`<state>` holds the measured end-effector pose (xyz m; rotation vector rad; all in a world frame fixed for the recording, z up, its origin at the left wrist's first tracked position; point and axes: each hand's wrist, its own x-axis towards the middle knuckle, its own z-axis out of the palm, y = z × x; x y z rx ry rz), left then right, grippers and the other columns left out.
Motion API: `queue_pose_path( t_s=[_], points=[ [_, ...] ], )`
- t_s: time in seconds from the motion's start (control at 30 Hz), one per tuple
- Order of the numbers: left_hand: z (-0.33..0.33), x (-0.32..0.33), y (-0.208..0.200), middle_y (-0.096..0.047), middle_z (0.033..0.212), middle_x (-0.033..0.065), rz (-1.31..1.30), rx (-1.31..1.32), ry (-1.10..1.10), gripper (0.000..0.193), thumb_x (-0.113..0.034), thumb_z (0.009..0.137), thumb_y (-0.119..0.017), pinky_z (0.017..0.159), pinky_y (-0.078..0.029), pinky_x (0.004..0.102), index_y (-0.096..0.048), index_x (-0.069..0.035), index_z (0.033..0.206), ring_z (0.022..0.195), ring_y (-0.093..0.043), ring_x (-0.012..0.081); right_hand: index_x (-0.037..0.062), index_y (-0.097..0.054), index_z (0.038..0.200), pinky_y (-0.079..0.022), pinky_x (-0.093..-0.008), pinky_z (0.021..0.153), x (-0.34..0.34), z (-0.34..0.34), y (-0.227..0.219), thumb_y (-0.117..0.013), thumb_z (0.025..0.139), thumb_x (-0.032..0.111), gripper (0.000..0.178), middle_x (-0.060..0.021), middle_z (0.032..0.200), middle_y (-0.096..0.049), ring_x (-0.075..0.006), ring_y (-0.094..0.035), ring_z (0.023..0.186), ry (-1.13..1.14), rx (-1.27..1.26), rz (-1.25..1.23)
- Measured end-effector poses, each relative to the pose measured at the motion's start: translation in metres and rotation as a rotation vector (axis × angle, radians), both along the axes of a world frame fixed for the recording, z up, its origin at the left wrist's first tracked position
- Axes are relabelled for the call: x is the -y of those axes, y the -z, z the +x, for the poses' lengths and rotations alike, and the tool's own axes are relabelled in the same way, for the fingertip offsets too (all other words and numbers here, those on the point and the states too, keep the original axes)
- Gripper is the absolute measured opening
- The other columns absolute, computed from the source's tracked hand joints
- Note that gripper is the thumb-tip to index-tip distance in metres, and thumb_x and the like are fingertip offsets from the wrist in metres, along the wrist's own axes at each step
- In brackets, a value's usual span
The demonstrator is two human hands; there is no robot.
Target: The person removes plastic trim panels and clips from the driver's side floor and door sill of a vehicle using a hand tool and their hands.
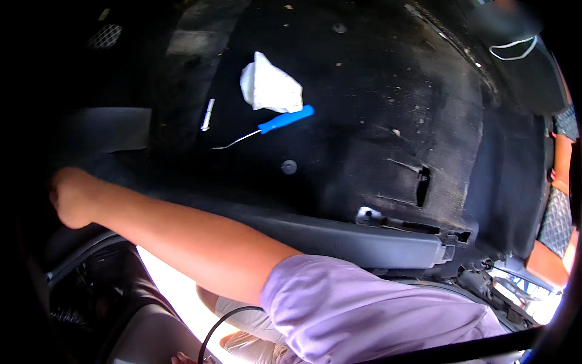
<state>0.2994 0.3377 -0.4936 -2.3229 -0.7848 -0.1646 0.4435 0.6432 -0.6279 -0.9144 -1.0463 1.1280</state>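
Observation:
My right arm, in a lavender sleeve, reaches across to the far left over a long grey sill panel [376, 246]. At its end my right hand [76, 197] is rounded with the fingers curled into deep shadow; what they grip, if anything, is hidden. Just inside the lower edge show the fingertips of my left hand [180, 358], beside a thin black cord [212, 333]; their grip cannot be made out. On the black carpet [357, 145], away from both hands, lie a blue-handled pick [285, 120] with a thin bent metal shaft, a folded white cloth [273, 88] and a small slim silver piece [208, 114].
A slot with a bracket [422, 185] opens in the dirty carpet at the right. Past the panel's right end sit dark fittings [476, 282]. Orange and quilted black upholstery [555, 224] lines the right rim. A white loop of cord [514, 56] hangs at the upper right.

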Motion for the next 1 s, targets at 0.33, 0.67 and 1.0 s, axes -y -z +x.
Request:
queue_pose_path(
  t_s=[0.33, 0.67, 1.0],
  points=[
    [-0.02, 0.007, 0.005, -0.058, 0.065, -0.0043, -0.106, -0.031, -0.023, 0.017, -0.022, 0.088, -0.085, 0.061, -0.037, 0.0403, -0.076, -0.016, 0.102, 0.059, -0.051, 0.0185, -0.0015, -0.077, 0.087, -0.056, -0.0417, 0.074, 0.024, 0.052, -0.019, -0.08, 0.092, 0.031, 0.033, -0.0192, 0.077, -0.072, -0.0302, -0.071, 0.078, -0.108, -0.167, -0.271],
    [-0.015, 0.008, 0.013, -0.061, 0.067, -0.0017, -0.019, -0.005, -0.016, 0.012, -0.02, 0.091, -0.084, 0.057, -0.041, 0.0381, -0.076, -0.014, 0.098, 0.061, -0.052, 0.0208, -0.0004, -0.078, 0.086, -0.053, -0.0376, 0.069, 0.03, 0.05, -0.02, -0.079, 0.096, 0.036, 0.037, -0.015, 0.071, -0.07, -0.0243, -0.068, 0.067, -0.16, -0.053, -0.202],
    [-0.02, 0.012, 0.008, -0.061, 0.068, -0.0004, -0.113, 0.003, -0.042, 0.011, -0.017, 0.091, -0.083, 0.054, -0.041, 0.0373, -0.077, -0.011, 0.098, 0.058, -0.052, 0.0212, -0.0005, -0.078, 0.081, -0.06, -0.045, 0.077, 0.04, 0.052, -0.031, -0.078, 0.094, 0.029, 0.033, -0.0234, 0.073, -0.071, -0.0383, -0.075, 0.079, 0.049, 0.07, -0.087]
  ],
)
